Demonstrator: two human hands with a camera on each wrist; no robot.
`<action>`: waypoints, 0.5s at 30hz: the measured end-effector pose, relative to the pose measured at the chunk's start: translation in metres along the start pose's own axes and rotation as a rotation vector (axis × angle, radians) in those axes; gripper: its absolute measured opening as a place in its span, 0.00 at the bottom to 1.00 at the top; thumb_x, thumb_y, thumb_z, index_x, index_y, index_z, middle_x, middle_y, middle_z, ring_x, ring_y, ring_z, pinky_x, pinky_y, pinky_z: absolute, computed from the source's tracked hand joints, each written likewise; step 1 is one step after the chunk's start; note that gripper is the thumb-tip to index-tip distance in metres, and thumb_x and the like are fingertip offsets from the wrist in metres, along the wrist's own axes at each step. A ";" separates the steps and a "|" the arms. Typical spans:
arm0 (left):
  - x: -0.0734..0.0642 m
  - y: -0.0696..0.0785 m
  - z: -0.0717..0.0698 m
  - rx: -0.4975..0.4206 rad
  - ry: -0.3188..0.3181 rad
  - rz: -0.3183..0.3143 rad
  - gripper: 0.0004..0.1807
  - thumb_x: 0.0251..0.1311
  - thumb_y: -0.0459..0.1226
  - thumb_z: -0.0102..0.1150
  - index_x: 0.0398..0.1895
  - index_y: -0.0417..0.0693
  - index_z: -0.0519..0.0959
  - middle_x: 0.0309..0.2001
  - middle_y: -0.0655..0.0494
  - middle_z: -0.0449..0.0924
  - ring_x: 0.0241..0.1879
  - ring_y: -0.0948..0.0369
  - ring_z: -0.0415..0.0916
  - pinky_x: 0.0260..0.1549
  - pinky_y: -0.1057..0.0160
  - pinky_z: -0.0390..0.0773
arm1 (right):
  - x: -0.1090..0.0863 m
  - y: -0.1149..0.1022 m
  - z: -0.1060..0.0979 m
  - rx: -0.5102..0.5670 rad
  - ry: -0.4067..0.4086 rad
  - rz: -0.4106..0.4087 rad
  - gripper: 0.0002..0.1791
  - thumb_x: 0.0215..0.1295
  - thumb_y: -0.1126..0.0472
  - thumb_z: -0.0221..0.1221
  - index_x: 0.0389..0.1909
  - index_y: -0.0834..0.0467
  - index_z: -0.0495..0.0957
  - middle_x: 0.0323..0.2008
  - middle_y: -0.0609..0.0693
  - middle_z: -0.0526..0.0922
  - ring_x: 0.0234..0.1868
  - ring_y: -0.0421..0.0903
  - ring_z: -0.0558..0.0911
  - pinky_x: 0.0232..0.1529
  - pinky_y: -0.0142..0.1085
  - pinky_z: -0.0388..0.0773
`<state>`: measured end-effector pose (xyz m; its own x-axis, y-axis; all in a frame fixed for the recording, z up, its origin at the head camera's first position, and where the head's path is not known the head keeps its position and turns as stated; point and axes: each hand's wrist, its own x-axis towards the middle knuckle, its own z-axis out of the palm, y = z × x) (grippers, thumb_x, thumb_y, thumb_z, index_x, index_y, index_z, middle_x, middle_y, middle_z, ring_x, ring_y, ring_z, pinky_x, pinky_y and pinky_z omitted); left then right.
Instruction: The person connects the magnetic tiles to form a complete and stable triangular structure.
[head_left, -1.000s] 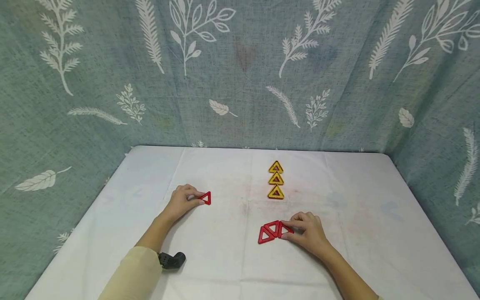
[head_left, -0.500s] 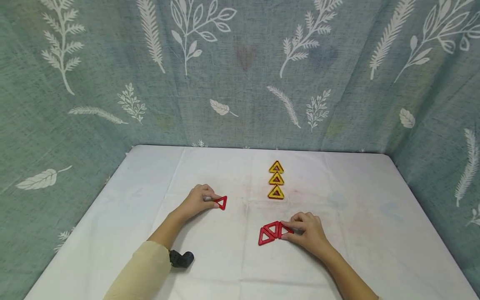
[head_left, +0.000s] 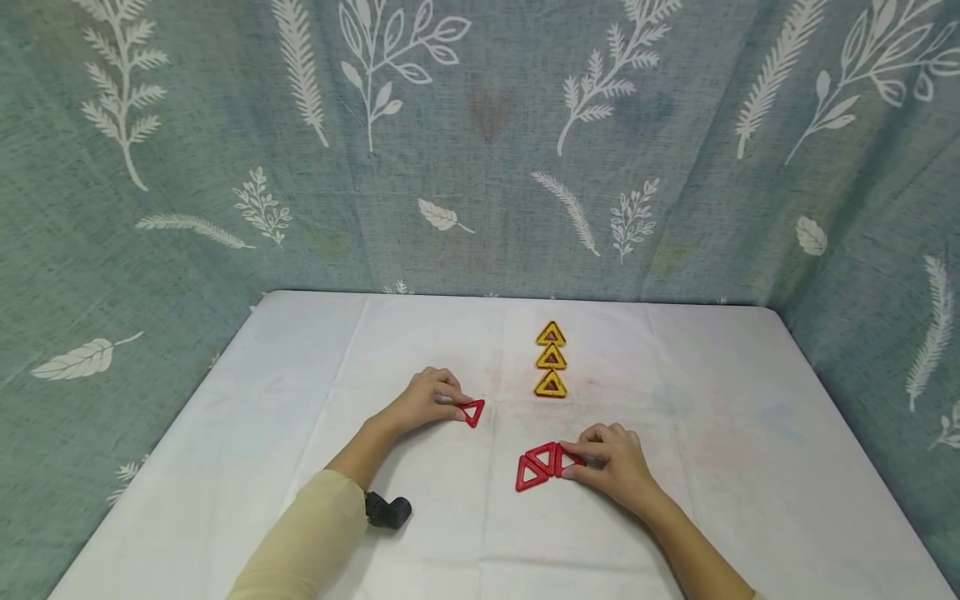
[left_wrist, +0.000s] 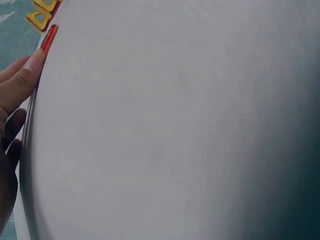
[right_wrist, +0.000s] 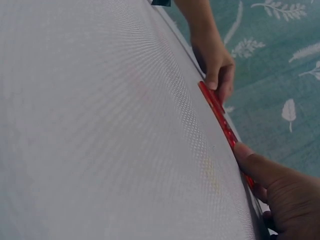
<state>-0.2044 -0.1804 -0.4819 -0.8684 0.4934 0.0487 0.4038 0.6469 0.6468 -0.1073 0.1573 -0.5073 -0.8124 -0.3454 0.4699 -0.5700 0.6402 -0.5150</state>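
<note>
My left hand (head_left: 423, 405) pinches a red triangular magnetic tile (head_left: 479, 414) with an open centre between thumb and fingers, left of the table's middle. In the left wrist view that red tile (left_wrist: 50, 38) shows edge-on at the fingertips. To the right, my right hand (head_left: 617, 463) pinches the rightmost red triangle (head_left: 558, 461) of a joined row. The other two red triangles, a middle one (head_left: 542, 447) and a left one (head_left: 532, 485), lie edge to edge with it. A gap separates the left hand's tile from this row.
Three yellow triangles with reddish centres stand in a column, tip to base, behind the red row; the nearest yellow triangle (head_left: 551, 394) is closest to it. A black device (head_left: 387, 511) sits on the left wrist. Leaf-patterned cloth (head_left: 480, 208) hangs behind the white table (head_left: 435, 542).
My left hand has moved right and slightly nearer with its red triangle, which has turned so a point faces the near side. The right hand and the joined row have stayed in place.
</note>
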 end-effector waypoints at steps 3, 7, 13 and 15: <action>0.005 0.005 0.005 0.015 -0.010 0.012 0.16 0.45 0.44 0.72 0.40 0.52 0.87 0.39 0.61 0.74 0.44 0.60 0.64 0.47 0.56 0.59 | 0.000 0.000 0.000 0.001 0.000 -0.001 0.21 0.38 0.51 0.73 0.38 0.50 0.87 0.32 0.38 0.77 0.32 0.33 0.65 0.35 0.34 0.55; 0.011 0.009 0.013 0.010 -0.014 0.009 0.16 0.44 0.44 0.73 0.39 0.52 0.87 0.38 0.62 0.73 0.43 0.61 0.62 0.47 0.56 0.59 | 0.000 0.000 0.000 -0.004 0.001 -0.003 0.21 0.38 0.51 0.74 0.38 0.50 0.87 0.32 0.38 0.76 0.32 0.33 0.65 0.35 0.34 0.55; 0.019 0.015 0.023 0.023 0.002 0.067 0.15 0.43 0.44 0.73 0.37 0.51 0.87 0.36 0.62 0.72 0.42 0.61 0.62 0.45 0.57 0.59 | 0.000 0.001 0.001 0.004 -0.009 0.009 0.20 0.38 0.51 0.74 0.38 0.49 0.87 0.32 0.37 0.76 0.32 0.33 0.64 0.36 0.34 0.54; 0.021 0.018 0.026 0.021 0.004 0.083 0.15 0.43 0.45 0.73 0.36 0.51 0.88 0.35 0.62 0.71 0.41 0.62 0.62 0.45 0.57 0.59 | 0.000 0.001 0.000 0.003 -0.017 0.014 0.20 0.39 0.51 0.73 0.38 0.49 0.87 0.32 0.37 0.76 0.32 0.33 0.64 0.36 0.35 0.54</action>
<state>-0.2076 -0.1435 -0.4885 -0.8328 0.5436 0.1043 0.4803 0.6160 0.6244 -0.1083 0.1575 -0.5079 -0.8225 -0.3481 0.4498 -0.5586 0.6430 -0.5239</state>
